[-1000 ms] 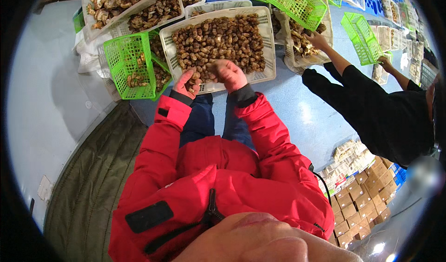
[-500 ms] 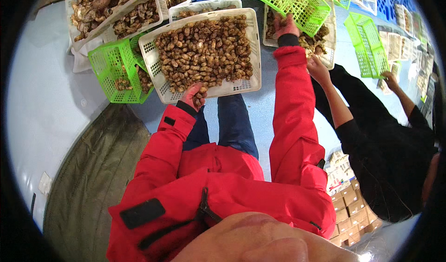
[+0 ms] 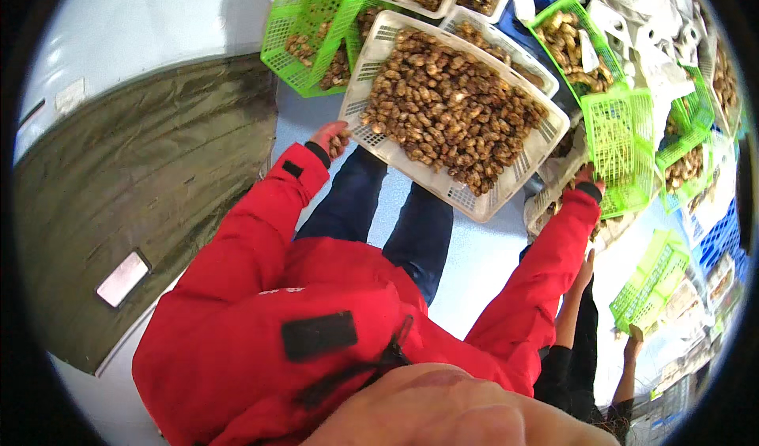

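From the head camera, the left hand (image 3: 330,139) curls shut around a few brown mushrooms at the near left corner of the white slotted crate (image 3: 474,201), which brims with them. The right hand (image 3: 589,179) reaches right, touching a green mesh basket (image 3: 621,141) propped on edge — I cannot tell its grip. Another person's dark-sleeved arm (image 3: 581,319) hangs just beside, apart.
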